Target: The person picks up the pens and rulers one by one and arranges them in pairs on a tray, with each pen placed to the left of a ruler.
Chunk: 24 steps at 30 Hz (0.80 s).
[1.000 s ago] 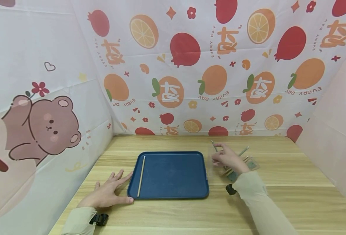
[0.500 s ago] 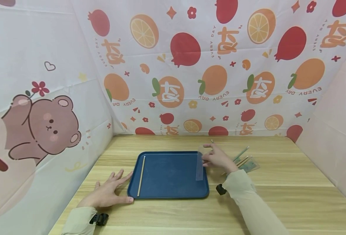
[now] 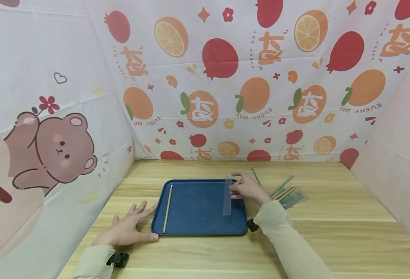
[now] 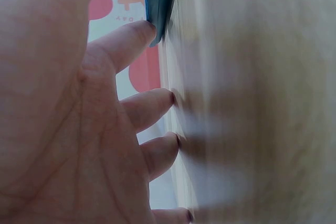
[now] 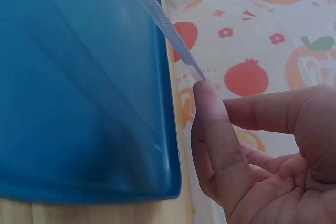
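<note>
A clear ruler (image 3: 227, 203) is pinched near its far end between thumb and fingers of my right hand (image 3: 248, 189). It hangs over the right part of the blue tray (image 3: 198, 209), and its marked edge shows in the right wrist view (image 5: 167, 27). At the tray's left side my left hand (image 3: 128, 228) lies with spread fingers, thumb and index finger touching the rim. The left wrist view shows its other fingertips (image 4: 167, 97) on the table. Along the tray's left inside lies a wooden pencil (image 3: 167, 209).
Right of the tray lie a green pencil (image 3: 283, 184), wooden pencils (image 3: 288, 191) and a clear pouch (image 3: 298, 197) with greenish contents, partly behind my right forearm. Another green pencil (image 3: 255, 175) lies near the tray's far right corner. A printed cloth (image 3: 225, 97) hangs behind the table.
My right hand has moved left with the ruler, from beside the tray's right edge to above the tray. More of the pencils and pouch shows. My left hand has not moved.
</note>
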Motion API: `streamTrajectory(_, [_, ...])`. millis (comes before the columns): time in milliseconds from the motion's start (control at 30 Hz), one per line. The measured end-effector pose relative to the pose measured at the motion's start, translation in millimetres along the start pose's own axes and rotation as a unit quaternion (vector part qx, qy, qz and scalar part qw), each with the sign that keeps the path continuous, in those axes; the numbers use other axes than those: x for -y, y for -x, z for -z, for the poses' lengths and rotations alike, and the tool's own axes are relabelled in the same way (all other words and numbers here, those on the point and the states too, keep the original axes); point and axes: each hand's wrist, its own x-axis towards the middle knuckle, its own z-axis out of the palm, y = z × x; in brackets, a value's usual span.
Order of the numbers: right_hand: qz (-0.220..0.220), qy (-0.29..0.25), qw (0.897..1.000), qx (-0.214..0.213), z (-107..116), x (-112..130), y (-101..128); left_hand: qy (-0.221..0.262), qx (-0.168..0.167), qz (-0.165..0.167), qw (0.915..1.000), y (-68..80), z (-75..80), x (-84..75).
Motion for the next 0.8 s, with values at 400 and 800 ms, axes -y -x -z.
streamTrajectory(400, [-0.001,-0.009,1.000,0.018,-25.8,4.8,-9.0,-0.002,-0.001,-0.001,1.0000,1.2,-0.1,0.0])
streamTrajectory(800, [-0.004,0.000,0.999,0.036,-52.2,10.2,-18.6,-0.010,-0.006,-0.005,0.9999,1.5,-2.0,1.0])
